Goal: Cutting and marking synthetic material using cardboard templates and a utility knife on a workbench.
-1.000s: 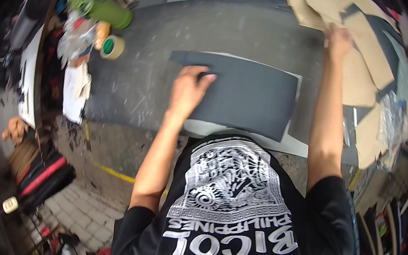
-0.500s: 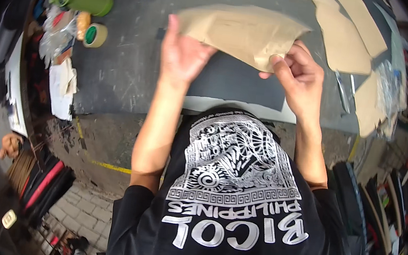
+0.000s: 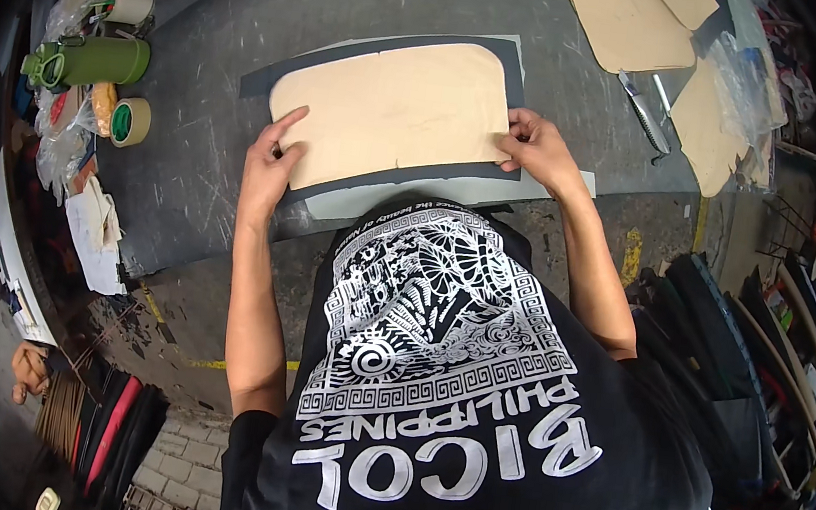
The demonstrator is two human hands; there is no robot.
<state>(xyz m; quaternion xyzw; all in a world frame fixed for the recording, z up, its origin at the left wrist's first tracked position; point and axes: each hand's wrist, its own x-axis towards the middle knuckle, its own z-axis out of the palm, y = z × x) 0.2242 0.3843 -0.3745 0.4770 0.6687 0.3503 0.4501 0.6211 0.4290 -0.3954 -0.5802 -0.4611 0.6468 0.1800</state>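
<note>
Head view: the right hand (image 3: 538, 152) pinches the right edge of the tan panel (image 3: 395, 107); the left hand (image 3: 265, 166) touches its left edge — grip indeterminable. The panel lies on a dark sheet (image 3: 516, 88); the black shirt (image 3: 649, 434) bears white lettering.

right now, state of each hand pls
Left hand: partly open, touching the tan card template at left.
Right hand: curled at its right edge; grip cannot be told.

The left hand (image 3: 270, 161) rests on the left edge of a tan pattern (image 3: 395, 102); the right hand (image 3: 539, 151) touches its right edge. Beneath lies a dark sheet (image 3: 438, 170), on a table (image 3: 205, 141) with a green bottle (image 3: 106, 62).
</note>
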